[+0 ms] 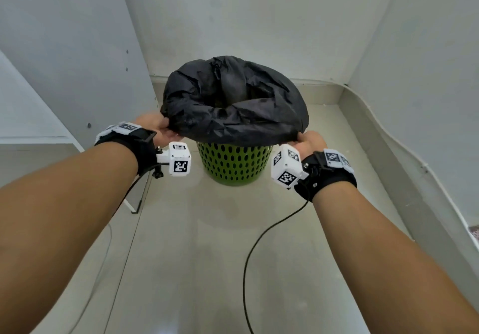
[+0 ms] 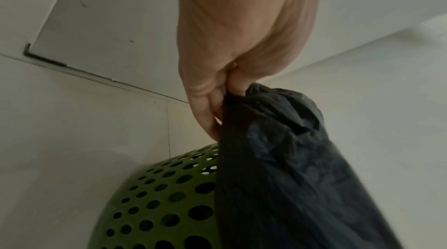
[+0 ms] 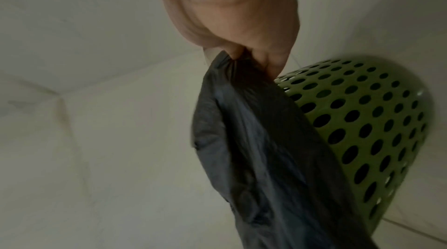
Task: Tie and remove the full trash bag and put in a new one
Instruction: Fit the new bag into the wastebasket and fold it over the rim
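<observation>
A black trash bag (image 1: 233,100) sits in a green perforated bin (image 1: 234,162) on the floor in a white corner. Its mouth stands open and spread wide over the bin's rim. My left hand (image 1: 160,130) pinches the bag's left edge, and the left wrist view shows my curled fingers (image 2: 217,104) gripping bunched black plastic (image 2: 290,157) above the bin (image 2: 157,205). My right hand (image 1: 308,140) pinches the bag's right edge; in the right wrist view its fingers (image 3: 261,56) hold gathered plastic (image 3: 254,138) beside the bin (image 3: 362,119). What lies inside the bag is hidden.
White walls close in behind and to the right of the bin. A white cabinet panel (image 1: 64,61) stands on the left with a black bracket (image 1: 136,206) at its foot. A black cable (image 1: 259,243) trails from my right wrist across the pale floor.
</observation>
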The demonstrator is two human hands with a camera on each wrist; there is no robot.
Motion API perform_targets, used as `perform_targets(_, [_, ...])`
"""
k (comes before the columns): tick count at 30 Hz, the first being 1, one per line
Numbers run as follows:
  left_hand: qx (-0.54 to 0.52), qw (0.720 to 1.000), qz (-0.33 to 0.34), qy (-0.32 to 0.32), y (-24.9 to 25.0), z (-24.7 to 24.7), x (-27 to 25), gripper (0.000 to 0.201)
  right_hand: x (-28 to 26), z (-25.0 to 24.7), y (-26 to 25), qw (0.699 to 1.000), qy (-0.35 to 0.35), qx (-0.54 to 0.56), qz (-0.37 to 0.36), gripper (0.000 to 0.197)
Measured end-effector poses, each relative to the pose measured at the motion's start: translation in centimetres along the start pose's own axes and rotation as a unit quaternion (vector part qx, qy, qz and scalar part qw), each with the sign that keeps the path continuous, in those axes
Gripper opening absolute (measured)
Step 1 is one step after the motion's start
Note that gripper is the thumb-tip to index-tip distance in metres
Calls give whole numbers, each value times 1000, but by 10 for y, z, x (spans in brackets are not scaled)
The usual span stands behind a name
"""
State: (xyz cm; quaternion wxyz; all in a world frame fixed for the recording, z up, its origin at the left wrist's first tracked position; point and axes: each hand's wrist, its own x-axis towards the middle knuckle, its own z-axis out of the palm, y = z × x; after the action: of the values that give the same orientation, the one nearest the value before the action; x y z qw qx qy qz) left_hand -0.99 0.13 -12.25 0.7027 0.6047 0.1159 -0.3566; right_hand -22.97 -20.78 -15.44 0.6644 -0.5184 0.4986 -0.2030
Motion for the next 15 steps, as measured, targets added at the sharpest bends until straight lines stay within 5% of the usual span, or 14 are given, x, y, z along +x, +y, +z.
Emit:
perform_targets(3, [74,997,9,-9,-7,5,-7,35,-6,-2,6,989,44,-137,-37,15])
perform_targets(5, [130,991,11,-9,-6,5,-11,24,-1,-2,8,984,35,-169,-48,24])
perform_targets(7, [161,986,32,17,2,4,-10,16,7,-1,1,993,28,-109,-22,35])
perform_targets(9, [161,984,58,46,16,2,-12,16,11,-3,-11,993,111,-27,-11,26])
perform_targets(11, [183,981,61,26,32,1,-14,32,1,-1,-26,987,134,91,7,37])
perform_targets(13, [276,959,60,-5,42,9,-22,44,-3,6,-37,991,92,95,-20,57])
perform_targets(15, [316,946,76,-7,43,19,-25,30,1,8,-39,996,68,36,-54,55])
